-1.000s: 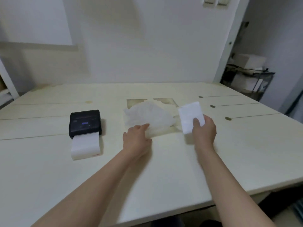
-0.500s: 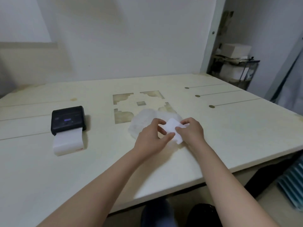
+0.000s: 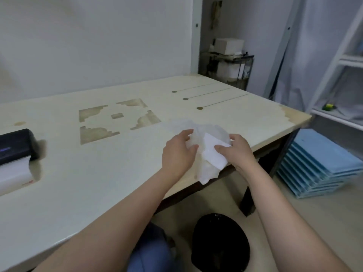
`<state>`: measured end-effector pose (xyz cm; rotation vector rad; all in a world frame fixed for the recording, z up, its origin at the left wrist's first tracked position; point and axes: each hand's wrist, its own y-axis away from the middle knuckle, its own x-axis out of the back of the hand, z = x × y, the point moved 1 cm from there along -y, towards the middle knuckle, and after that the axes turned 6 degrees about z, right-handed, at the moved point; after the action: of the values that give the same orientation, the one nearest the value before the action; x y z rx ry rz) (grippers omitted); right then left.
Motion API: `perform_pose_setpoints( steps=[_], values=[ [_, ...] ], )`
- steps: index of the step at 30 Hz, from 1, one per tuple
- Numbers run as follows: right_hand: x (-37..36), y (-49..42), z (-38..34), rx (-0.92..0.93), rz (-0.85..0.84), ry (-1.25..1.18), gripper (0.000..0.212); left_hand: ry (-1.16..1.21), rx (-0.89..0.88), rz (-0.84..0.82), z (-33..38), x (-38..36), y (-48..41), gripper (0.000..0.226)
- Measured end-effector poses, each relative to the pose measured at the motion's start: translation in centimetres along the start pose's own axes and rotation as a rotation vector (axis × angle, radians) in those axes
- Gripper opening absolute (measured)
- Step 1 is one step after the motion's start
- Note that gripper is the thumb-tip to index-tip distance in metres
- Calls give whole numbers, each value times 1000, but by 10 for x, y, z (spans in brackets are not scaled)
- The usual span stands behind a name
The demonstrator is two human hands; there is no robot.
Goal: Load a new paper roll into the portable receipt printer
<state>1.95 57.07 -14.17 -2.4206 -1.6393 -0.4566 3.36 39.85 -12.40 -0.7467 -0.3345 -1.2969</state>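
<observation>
A: Where do we have our hands?

B: Both sit over the near right edge of the worktop (image 3: 98, 173). Our left hand (image 3: 179, 154) has its fingers (image 3: 185, 134) curled onto a thin crumpled wrapper (image 3: 208, 169), thumb and fingers clamped on its upper part. Our right hand (image 3: 235, 152) has its fingers clamped on a flat white piece of paper (image 3: 213, 154) lying against that wrapper.

A: And the wrapper itself?

B: It hangs partly past the worktop's edge, its lower corner drooping toward the floor.

A: Where is the printer?

B: The black receipt printer (image 3: 16, 144) sits at the far left, well apart from our hands, cut off by the frame edge. A white strip of paper (image 3: 13, 177) runs out of its front onto the worktop.

A: Can we see a roll?

B: We cannot tell whether a roll is inside the wrapper.

A: What lies below?

B: A round black bin (image 3: 220, 244) stands on the floor under our hands, and a stack of blue trays (image 3: 322, 163) sits to the right.
</observation>
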Motion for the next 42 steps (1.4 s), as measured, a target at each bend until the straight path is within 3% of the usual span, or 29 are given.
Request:
perform_pose_setpoints(
  steps=[2,9,12,17,22,25,34,39,42],
  values=[
    [22,4,15,-29,30,8,38,15,-110,-45,20,-23,15,43],
    [66,21,110,-215,137,136,13,-45,-483,-203,24,-102,78,37],
    [63,26,159,-326,91,158,19,-61,-429,-354,-8,-136,94,41],
    [36,31,246,-490,126,148,8,-277,-294,-695,-76,-191,109,60],
    [-9,32,317,-646,123,243,24,-426,-184,-1015,-129,-221,126,66],
    [-32,33,353,-715,104,334,37,-468,-122,-1115,-150,-222,125,69],
    [-79,47,400,-906,4,434,61,-491,-20,-1091,-201,-210,123,69],
    [-76,47,403,-839,108,347,63,-462,-22,-1024,-197,-195,126,65],
    [-71,44,395,-733,202,171,56,-406,-98,-872,-183,-171,126,62]
  ],
)
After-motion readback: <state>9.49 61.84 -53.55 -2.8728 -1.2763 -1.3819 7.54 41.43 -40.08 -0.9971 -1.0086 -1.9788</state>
